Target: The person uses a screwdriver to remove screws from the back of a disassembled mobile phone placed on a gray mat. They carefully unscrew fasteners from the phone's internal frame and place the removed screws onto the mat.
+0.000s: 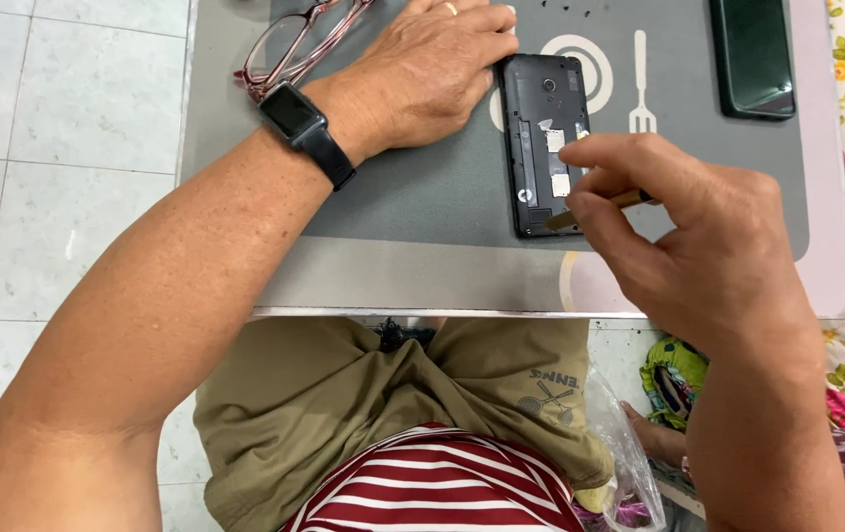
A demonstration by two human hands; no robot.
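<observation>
on the grey mat [422, 197], flat black phone [541, 138], slim tool [595, 209]

Your opened phone [544, 143] lies on the mat [422, 197], near the middle of the table [393, 281]. Your left hand [422, 74] rests against its left side; your right hand [688, 232] hovers over its near right corner. Eyeglasses [294, 44] sit at the far left edge, a second phone [752, 54] toward the far right corner.
</observation>
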